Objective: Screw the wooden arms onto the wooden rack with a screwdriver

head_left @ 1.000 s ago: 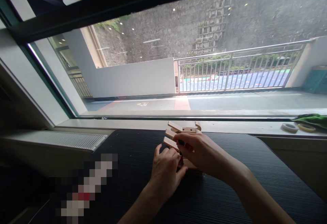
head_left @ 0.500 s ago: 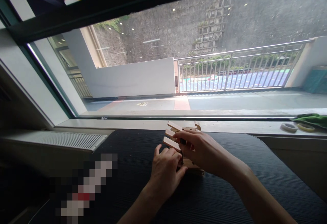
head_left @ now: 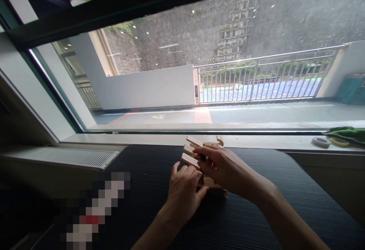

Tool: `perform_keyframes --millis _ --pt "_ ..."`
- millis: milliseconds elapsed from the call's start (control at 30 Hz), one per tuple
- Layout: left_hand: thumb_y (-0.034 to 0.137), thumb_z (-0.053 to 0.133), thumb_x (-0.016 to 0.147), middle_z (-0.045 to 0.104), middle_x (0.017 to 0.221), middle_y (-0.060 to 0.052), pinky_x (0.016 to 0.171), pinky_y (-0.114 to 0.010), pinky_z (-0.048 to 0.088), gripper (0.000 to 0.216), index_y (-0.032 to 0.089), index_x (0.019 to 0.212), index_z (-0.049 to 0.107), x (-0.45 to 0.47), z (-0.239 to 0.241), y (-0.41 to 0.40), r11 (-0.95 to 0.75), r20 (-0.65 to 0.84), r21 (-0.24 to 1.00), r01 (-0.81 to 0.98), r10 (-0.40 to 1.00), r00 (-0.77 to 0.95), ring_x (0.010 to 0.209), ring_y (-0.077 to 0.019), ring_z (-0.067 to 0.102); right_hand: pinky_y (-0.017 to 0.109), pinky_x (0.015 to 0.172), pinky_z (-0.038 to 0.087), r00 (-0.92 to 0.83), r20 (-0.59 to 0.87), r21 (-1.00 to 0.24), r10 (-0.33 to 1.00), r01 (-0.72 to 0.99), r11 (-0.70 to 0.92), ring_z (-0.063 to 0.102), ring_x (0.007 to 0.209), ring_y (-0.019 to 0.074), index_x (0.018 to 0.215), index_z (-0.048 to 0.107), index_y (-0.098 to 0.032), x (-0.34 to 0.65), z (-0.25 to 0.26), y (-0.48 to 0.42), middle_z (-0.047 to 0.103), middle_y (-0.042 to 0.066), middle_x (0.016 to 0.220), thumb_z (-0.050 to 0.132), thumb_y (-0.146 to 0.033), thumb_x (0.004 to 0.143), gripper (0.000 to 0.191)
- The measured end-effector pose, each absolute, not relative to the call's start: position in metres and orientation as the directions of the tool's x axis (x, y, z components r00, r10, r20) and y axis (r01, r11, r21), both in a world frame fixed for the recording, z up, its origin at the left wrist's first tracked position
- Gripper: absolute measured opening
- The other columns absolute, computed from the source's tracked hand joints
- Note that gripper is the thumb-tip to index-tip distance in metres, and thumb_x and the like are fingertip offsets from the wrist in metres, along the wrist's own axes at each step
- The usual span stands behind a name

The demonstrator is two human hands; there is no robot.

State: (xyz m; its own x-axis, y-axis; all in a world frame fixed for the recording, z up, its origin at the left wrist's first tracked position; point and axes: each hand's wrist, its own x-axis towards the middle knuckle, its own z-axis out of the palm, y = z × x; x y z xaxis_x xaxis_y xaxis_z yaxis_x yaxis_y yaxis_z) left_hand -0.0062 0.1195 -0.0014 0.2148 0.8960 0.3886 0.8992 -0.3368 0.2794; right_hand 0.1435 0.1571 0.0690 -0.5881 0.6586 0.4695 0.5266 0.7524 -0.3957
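The left hand (head_left: 185,183) curls around the wooden assembly (head_left: 190,160) beneath both hands, apparently bracing it; the right hand (head_left: 218,162) pinches what may be a dark piece (head_left: 203,157). Working it further calls for a steady brace.

I cannot identify the dark item (head_left: 203,158) in the right hand (head_left: 222,163), which conceals much of the wooden assembly (head_left: 190,160). The left hand's (head_left: 184,183) curled fingertips are hidden from me. Pixelation obscures a strip (head_left: 98,204); the right edge cuts the green cloth (head_left: 348,133).
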Motion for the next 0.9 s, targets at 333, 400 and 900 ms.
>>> perform_keyframes --millis 333,400,900 --pt "0.029 0.065 0.078 0.066 0.092 0.001 0.106 -0.051 0.024 0.012 0.025 0.089 0.062 -0.0070 -0.0015 0.1198 -0.330 0.375 0.294 0.897 0.903 0.209 0.093 -0.0213 0.057 0.027 0.077 0.042 -0.593 0.467 -0.383 0.656 0.533 0.755 0.061 0.091 0.0182 0.107 0.064 -0.024 0.1418 0.0680 0.1603 0.069 0.003 0.099 0.049 -0.013 0.088 0.027" --pt "0.028 0.065 0.078 0.066 0.089 0.001 0.105 -0.050 0.024 0.009 0.024 0.085 0.061 -0.0062 -0.0007 0.1191 -0.325 0.374 0.293 0.899 0.904 0.205 0.092 -0.0207 0.058 0.028 0.077 0.042 -0.587 0.469 -0.374 0.660 0.545 0.751 0.061 0.089 0.0182 0.105 0.065 -0.023 0.1417 0.0680 0.1608 0.069 0.004 0.098 0.048 -0.012 0.088 0.027" --pt "0.029 0.065 0.078 0.065 0.092 0.000 0.105 -0.050 0.025 0.013 0.025 0.091 0.063 -0.0066 0.0004 0.1209 -0.334 0.375 0.278 0.900 0.901 0.219 0.094 -0.0217 0.057 0.027 0.077 0.042 -0.611 0.454 -0.391 0.649 0.518 0.761 0.062 0.089 0.0176 0.109 0.064 -0.026 0.1442 0.0721 0.1555 0.070 0.002 0.100 0.046 -0.011 0.088 0.031"
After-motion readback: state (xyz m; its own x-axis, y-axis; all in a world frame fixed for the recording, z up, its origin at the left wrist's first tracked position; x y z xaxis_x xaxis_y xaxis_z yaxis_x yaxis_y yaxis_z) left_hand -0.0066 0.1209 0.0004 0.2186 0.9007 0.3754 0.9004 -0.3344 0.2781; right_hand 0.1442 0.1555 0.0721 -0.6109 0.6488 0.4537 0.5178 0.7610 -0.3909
